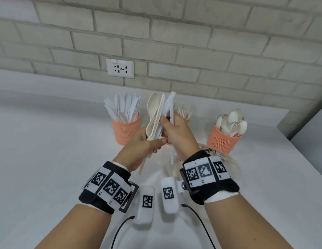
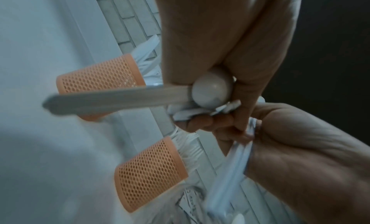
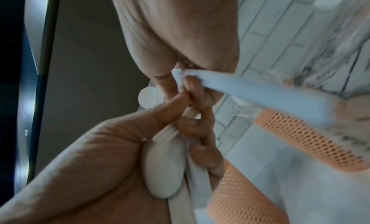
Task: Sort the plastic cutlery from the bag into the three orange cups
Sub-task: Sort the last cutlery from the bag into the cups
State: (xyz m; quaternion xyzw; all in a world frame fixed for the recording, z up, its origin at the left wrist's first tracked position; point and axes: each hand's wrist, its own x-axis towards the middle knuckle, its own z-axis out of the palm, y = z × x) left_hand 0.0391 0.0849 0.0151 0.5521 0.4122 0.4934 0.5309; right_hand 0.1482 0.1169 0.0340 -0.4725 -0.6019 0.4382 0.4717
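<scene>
Both hands are raised together in front of the three orange mesh cups. My left hand (image 1: 149,141) grips a mixed bundle of cream cutlery (image 1: 154,119), with a spoon bowl (image 2: 212,89) showing against the palm. My right hand (image 1: 176,130) pinches a few white knives (image 1: 171,108) upright, right beside that bundle; they blur in the right wrist view (image 3: 260,94). The left cup (image 1: 125,131) holds white knives and the right cup (image 1: 223,141) holds spoons. The middle cup is mostly hidden behind my hands, with only its forks (image 1: 183,110) showing.
The clear plastic bag (image 1: 226,159) lies crumpled on the white table (image 1: 48,159) under my right wrist, just in front of the spoon cup. A brick wall with a socket plate (image 1: 120,68) stands behind the cups. The table's right edge runs near the spoon cup.
</scene>
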